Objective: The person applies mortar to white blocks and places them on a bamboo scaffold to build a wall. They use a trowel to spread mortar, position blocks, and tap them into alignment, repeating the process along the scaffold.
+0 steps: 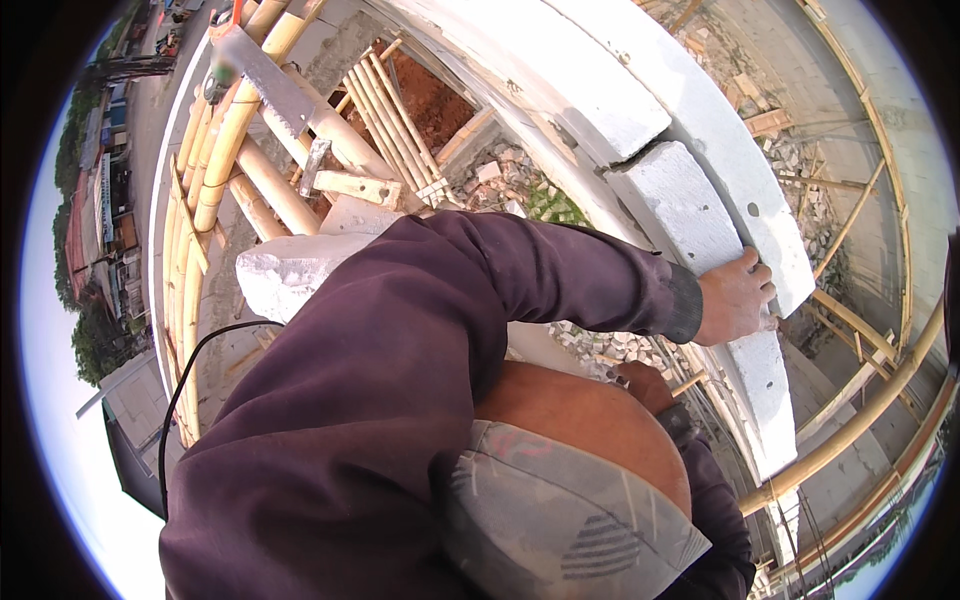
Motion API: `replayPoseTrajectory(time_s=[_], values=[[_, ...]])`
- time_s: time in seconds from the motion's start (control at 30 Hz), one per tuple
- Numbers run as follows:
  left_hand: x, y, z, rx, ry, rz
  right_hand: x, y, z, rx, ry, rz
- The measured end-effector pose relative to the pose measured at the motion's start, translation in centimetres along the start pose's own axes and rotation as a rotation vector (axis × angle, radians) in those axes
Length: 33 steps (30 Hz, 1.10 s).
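- Outdoor building site — bamboo poles (220, 150) at left, rubble (500, 170) below, pale block wall (590, 75) curving down the right side.
- White block (690, 205) sits along the wall, a dark gap at its upper end.
- Left hand (735, 298) is at that block's lower end, fingers bent against the edge; can't tell if they're clamped on it.
- Right hand (645, 385) is lower, partly hidden behind the bare knee (590, 410); can't tell whether its fingers are apart or together.
- Over by the poles: handsaw (265, 80), plus a wooden-handled hammer-like tool (355, 187) — rough white chunk (285, 280) just below.
- Black cable (185, 385) loops at lower left.
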<state>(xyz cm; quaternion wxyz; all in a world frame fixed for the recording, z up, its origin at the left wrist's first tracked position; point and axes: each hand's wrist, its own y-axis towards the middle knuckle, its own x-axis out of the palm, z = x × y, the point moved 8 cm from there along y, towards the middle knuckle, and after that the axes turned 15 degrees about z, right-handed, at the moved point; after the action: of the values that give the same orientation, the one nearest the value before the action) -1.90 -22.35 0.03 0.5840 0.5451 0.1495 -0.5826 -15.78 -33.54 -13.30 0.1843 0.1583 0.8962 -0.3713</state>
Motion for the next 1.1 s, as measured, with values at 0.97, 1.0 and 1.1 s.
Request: replayPoseTrajectory(time_s=[0.97, 1.0, 1.1], values=[[-8.9, -8.6, -14.6, 0.029, 0.251, -0.026, -24.6, -16.5, 13.4, 0.201, -0.698, 0.881], [-9.3, -8.9, -14.9, 0.076, 0.196, 0.075, -24.8, -16.5, 13.3, 0.195, -0.695, 0.878], [-4.8, -12.8, -19.4, -0.316, -0.111, -0.317, -25.6, -16.7, 12.7, 0.194, -0.679, 0.897]])
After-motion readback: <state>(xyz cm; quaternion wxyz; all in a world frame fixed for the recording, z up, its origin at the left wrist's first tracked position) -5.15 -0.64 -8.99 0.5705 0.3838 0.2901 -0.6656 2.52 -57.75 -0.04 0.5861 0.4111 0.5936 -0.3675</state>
